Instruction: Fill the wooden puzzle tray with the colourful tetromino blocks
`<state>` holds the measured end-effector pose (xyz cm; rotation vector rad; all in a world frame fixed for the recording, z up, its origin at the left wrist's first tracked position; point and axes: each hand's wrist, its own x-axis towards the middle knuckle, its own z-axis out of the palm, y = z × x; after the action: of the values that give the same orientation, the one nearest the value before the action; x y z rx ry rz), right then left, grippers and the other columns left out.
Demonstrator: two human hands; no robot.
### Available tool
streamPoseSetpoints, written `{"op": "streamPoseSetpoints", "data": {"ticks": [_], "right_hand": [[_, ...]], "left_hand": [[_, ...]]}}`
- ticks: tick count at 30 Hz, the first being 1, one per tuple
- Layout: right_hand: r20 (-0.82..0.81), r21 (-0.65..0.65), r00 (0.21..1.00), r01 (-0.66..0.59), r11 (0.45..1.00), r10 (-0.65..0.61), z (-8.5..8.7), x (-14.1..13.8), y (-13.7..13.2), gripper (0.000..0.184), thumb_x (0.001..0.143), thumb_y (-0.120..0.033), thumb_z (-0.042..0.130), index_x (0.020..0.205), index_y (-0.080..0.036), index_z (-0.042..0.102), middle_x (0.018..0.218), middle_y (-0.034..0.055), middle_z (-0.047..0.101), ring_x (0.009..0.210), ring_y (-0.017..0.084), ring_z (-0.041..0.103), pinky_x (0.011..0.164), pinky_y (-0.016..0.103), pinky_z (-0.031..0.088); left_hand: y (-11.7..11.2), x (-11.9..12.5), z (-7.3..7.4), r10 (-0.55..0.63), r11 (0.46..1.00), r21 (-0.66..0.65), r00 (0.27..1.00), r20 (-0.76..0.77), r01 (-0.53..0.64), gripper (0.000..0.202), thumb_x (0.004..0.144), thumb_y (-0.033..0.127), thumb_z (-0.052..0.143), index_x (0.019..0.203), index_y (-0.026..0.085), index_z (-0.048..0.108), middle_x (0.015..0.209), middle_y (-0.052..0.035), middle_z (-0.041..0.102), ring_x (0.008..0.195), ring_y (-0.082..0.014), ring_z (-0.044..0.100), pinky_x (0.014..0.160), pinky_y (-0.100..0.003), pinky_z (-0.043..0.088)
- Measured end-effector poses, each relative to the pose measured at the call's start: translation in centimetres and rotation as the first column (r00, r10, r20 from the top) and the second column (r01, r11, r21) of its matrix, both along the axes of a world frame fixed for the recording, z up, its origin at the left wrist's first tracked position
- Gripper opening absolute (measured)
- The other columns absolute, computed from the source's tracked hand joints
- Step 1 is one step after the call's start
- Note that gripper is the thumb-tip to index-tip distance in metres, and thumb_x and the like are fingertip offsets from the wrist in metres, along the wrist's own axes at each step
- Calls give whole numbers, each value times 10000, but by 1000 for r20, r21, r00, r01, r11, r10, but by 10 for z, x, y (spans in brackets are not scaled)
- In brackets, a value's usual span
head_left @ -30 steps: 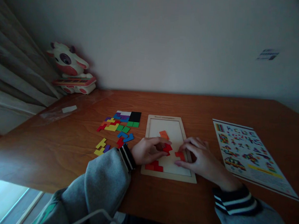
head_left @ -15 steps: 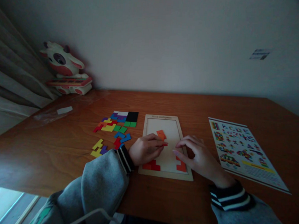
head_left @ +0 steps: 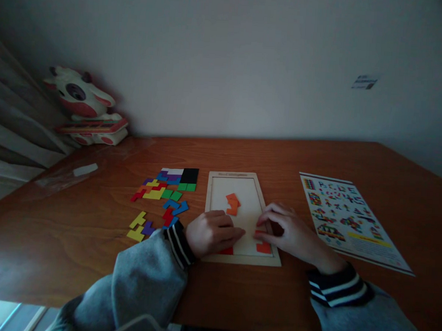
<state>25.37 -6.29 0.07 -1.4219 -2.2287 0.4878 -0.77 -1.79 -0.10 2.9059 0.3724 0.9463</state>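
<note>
In the head view, a shallow wooden puzzle tray lies in front of me. My left hand reaches over its lower left part, fingers closed and lowered toward the base. Whatever is under those fingers is hidden; below them shows part of a red puzzle piece. My right hand is over the lower right, thumb and forefinger bent with a gap between them. Their tips are at an orange puzzle piece along the right side and seem to touch it. Two overlapping orange pieces rest mid-tray.
Left of the tray lie many coloured pieces, among them a black square, yellow pieces and blue pieces. A printed pattern sheet is at the right. A toy cow keyboard stands at the back left by a curtain.
My left hand has moved down toward me over the tray; the red piece in its fingertips is now out of sight. My right fingertips have lowered to the orange piece. The view has shifted slightly.
</note>
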Motion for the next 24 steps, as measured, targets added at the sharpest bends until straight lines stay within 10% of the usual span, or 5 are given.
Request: {"op": "streamPoseSetpoints", "data": {"ticks": [10,24], "right_hand": [[-84,-146,996,-19,989,7,5,2,-1,343,890,-568,629,841,-242,724,914,34,619,859,193,618,774,343,494],[-109,-129,994,-6,992,-8,3,2,-1,305,948,-494,576,882,-225,705,877,30,622,774,162,601,711,314,486]], "left_hand": [[-14,7,3,-78,981,-182,997,-20,74,227,966,219,554,1105,149,720,878,-77,679,761,-147,610,704,-246,542],[-15,6,5,-194,978,-110,968,-158,178,296,986,396,561,1125,177,703,1109,-88,726,1046,-210,604,912,-344,499]]}}
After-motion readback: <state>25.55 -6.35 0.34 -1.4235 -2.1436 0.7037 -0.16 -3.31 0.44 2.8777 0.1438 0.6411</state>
